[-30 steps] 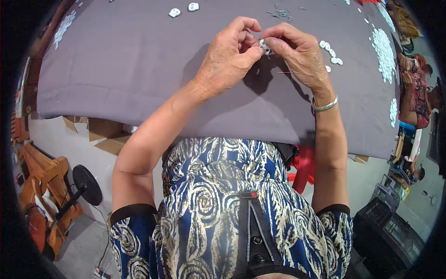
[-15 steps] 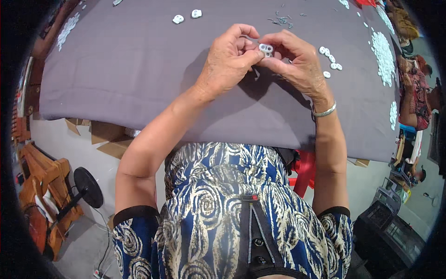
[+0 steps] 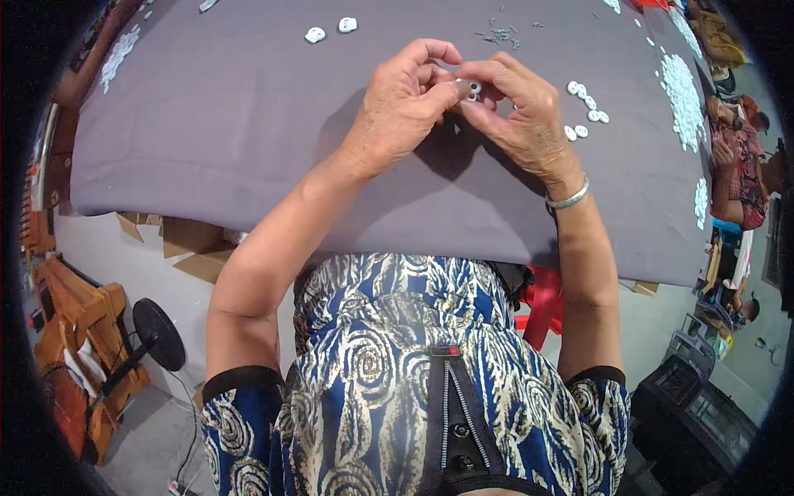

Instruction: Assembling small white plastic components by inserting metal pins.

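Above the grey cloth, my left hand [image 3: 405, 107] and my right hand [image 3: 523, 107] meet, fingertips closed on a small white two-holed piece [image 3: 474, 89]. My left thumb and fingers cover much of it. My right thumb and forefinger pinch it from the other side, and my right wrist wears a silver bangle [image 3: 569, 192]. Just right of my right hand lie several small white two-holed pieces [image 3: 590, 103]. Beyond my hands is a scatter of tiny dark grey pieces [image 3: 501, 35], perhaps springs. Two larger white pieces [image 3: 347, 25] with holes sit farther left.
Heaps of small white parts [image 3: 683, 103] spread along the table's right side, with another heap [image 3: 121, 58] at far left. The grey tablecloth [image 3: 207, 140] ends in front of my body. A black fan [image 3: 158, 333] stands at lower left. Other people [image 3: 736, 165] sit at far right.
Both hands have shifted slightly left and the piece has turned between my fingers, now more covered. Another small white piece shows beside my right hand where the hand covered it before.
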### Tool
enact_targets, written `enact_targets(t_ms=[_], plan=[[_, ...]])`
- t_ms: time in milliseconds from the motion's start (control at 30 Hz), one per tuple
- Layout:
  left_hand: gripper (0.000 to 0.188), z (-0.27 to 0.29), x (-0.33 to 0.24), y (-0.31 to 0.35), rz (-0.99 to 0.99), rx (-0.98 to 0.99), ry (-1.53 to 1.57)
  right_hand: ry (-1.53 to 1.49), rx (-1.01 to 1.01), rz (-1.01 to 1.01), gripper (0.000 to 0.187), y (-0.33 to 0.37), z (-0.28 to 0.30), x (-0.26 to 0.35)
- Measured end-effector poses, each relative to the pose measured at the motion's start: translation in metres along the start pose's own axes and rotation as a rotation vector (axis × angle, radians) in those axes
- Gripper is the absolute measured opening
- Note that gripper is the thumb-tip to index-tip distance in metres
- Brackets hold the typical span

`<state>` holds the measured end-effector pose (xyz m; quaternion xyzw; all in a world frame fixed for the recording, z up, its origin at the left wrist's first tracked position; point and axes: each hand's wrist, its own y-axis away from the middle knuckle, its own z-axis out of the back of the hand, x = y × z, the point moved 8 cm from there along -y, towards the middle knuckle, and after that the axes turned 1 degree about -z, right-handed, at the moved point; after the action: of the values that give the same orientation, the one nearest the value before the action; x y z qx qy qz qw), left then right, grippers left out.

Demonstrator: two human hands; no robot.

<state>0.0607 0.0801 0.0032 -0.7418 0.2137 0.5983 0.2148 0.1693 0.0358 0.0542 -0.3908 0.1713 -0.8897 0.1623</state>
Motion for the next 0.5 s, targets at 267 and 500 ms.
enact_targets(t_ms=[267,500], plan=[[0.029,-0.002,0.005,0.002,0.037,0.007,0.046,0.221,0.122,0.067,0.029,0.002,-0.008,0.003],[0.025,-0.008,0.002,0.003,0.081,0.056,0.006,0.338,0.242,0.039,0.023,0.009,-0.021,-0.006]])
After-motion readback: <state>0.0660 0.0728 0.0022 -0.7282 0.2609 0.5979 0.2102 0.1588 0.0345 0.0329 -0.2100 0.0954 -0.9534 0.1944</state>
